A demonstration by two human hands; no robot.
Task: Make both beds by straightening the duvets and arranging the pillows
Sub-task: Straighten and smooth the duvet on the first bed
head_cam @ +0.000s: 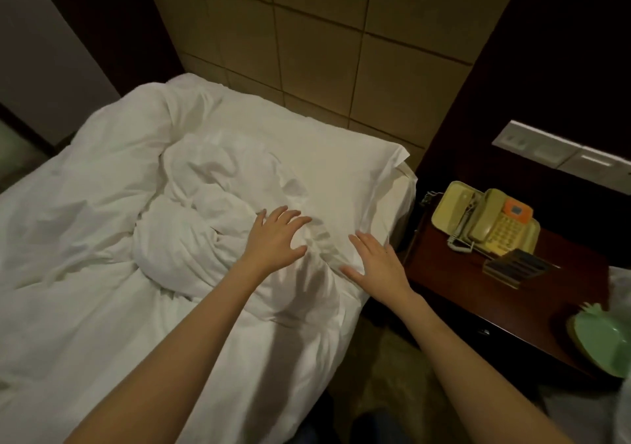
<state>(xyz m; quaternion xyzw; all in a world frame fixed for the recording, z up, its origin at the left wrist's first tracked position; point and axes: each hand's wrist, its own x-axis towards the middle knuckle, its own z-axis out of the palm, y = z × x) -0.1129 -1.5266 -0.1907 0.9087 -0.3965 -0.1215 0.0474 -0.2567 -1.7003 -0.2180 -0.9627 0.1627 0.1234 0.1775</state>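
Observation:
A white duvet point(102, 238) lies crumpled and bunched across the bed, with a thick twisted fold near the middle. A white pillow point(334, 174) lies flat at the head of the bed, against the padded headboard. My left hand point(276, 238) is spread with straight fingers over the bunched duvet, right at the pillow's near edge. My right hand point(375, 266) is flat with fingers stretched, at the pillow's near corner by the bed's right edge. Neither hand holds anything.
A dark wooden nightstand point(444, 279) stands right of the bed, carrying a beige telephone point(488, 221), a small dark holder point(515, 267) and a green dish point(601, 344). A white switch panel point(563, 151) sits on the dark wall. The beige padded headboard point(307, 40) rises behind the pillow.

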